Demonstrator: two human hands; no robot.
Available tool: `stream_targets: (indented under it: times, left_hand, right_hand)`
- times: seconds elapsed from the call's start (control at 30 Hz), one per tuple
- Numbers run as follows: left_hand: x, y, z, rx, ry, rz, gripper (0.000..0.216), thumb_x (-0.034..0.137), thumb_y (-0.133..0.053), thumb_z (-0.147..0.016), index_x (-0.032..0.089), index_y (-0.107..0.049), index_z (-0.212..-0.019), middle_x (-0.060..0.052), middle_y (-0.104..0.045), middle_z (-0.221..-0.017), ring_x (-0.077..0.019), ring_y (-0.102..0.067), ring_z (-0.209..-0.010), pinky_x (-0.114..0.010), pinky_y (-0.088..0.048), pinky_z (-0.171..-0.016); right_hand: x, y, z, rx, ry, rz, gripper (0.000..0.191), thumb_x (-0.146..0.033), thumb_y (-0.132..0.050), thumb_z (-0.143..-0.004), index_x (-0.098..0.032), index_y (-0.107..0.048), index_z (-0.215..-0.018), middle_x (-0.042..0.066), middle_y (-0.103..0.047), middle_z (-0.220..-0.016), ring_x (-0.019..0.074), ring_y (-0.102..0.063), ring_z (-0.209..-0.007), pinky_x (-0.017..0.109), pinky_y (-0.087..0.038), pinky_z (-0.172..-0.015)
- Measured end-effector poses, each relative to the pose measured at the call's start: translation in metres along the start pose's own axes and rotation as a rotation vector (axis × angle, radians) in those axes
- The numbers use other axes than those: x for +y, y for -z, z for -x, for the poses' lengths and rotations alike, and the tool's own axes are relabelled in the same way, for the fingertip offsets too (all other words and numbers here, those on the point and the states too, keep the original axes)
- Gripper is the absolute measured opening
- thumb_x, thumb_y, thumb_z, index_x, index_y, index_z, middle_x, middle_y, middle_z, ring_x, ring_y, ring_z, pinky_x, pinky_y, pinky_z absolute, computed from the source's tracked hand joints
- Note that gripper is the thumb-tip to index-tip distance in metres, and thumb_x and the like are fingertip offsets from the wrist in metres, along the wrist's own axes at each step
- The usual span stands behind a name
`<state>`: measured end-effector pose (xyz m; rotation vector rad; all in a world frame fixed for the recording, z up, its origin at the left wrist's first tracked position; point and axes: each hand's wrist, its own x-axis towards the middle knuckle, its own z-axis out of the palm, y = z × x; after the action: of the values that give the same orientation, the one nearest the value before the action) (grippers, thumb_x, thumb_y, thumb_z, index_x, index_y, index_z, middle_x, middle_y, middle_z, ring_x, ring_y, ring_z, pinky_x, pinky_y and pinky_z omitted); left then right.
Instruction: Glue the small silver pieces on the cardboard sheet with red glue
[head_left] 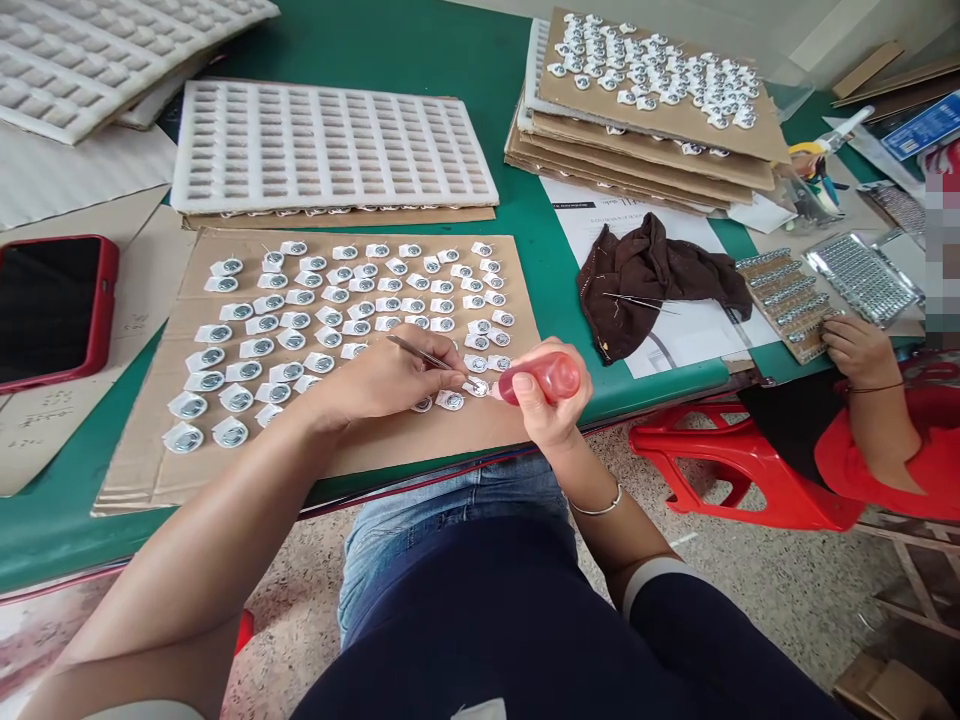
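My left hand (379, 380) is closed on thin metal tweezers (420, 352), whose tips reach a small white-and-silver piece (475, 385) near the front right of a cardboard sheet (420, 440). My right hand (551, 400) grips a small red squeeze bottle (541, 380), its nozzle pointing left at that same piece. Several rows of the same small round pieces (300, 320) cover the cardboard.
A white foam tray (322, 150) lies behind the cardboard. A red-cased phone (52, 305) rests at left. A stack of cardboards (645, 130) with more pieces sits at back right, beside a brown cloth (645, 275). Another person's hand (859, 345) works at right, above a red stool (735, 465).
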<state>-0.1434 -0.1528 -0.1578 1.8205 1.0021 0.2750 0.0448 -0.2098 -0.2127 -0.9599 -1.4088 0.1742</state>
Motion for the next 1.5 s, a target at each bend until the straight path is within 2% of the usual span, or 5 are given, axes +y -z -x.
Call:
stream_targets:
  times: [0.77,1.27,1.37,1.43,1.5]
  left_hand:
    - [0.001,-0.001,-0.002,0.002,-0.014,-0.001,0.017,0.031,-0.060,-0.078,0.016,-0.067,-0.081,0.000,-0.063,-0.065,-0.0073,-0.050,-0.053,-0.018,-0.038,-0.052]
    - [-0.001,-0.002,0.000,0.010,-0.027,0.034,0.017,0.030,-0.060,-0.077,0.014,-0.067,-0.081,-0.001,-0.062,-0.063,-0.0078,-0.049,-0.052,-0.019,-0.038,-0.050]
    - [0.000,-0.001,0.000,0.015,-0.015,0.014,0.017,0.029,-0.060,-0.077,0.014,-0.067,-0.081,-0.001,-0.062,-0.064,-0.0078,-0.050,-0.052,-0.019,-0.038,-0.050]
    - [0.001,-0.001,0.000,0.030,-0.007,-0.007,0.017,0.029,-0.060,-0.077,0.015,-0.068,-0.082,-0.001,-0.063,-0.066,-0.0078,-0.050,-0.052,-0.019,-0.038,-0.050]
    - [0.002,0.000,0.001,0.041,0.006,-0.023,0.018,0.031,-0.061,-0.077,0.016,-0.069,-0.083,0.000,-0.063,-0.066,-0.0080,-0.050,-0.053,-0.019,-0.037,-0.049]
  right_hand:
    - [0.000,-0.002,0.001,-0.046,0.032,0.031,0.019,-0.039,-0.060,-0.079,-0.022,-0.053,-0.080,0.000,-0.059,-0.068,0.0156,-0.059,-0.064,0.034,-0.052,-0.058]
    - [-0.003,-0.006,0.001,-0.056,-0.011,-0.076,0.018,-0.039,-0.064,-0.076,-0.023,-0.056,-0.078,0.001,-0.059,-0.068,0.0164,-0.058,-0.064,0.035,-0.051,-0.058]
    - [-0.002,-0.005,0.000,-0.016,-0.093,-0.098,0.024,-0.047,-0.063,-0.074,-0.024,-0.056,-0.076,0.002,-0.059,-0.068,0.0168,-0.058,-0.064,0.036,-0.051,-0.059]
    - [0.002,-0.002,-0.006,0.083,-0.232,-0.166,0.030,-0.053,-0.057,-0.076,-0.024,-0.054,-0.076,0.001,-0.058,-0.069,0.0155,-0.059,-0.063,0.033,-0.051,-0.057]
    - [0.007,0.002,-0.014,0.201,-0.405,-0.298,0.033,-0.057,-0.048,-0.081,-0.024,-0.051,-0.079,-0.001,-0.055,-0.069,0.0123,-0.057,-0.057,0.027,-0.047,-0.047]
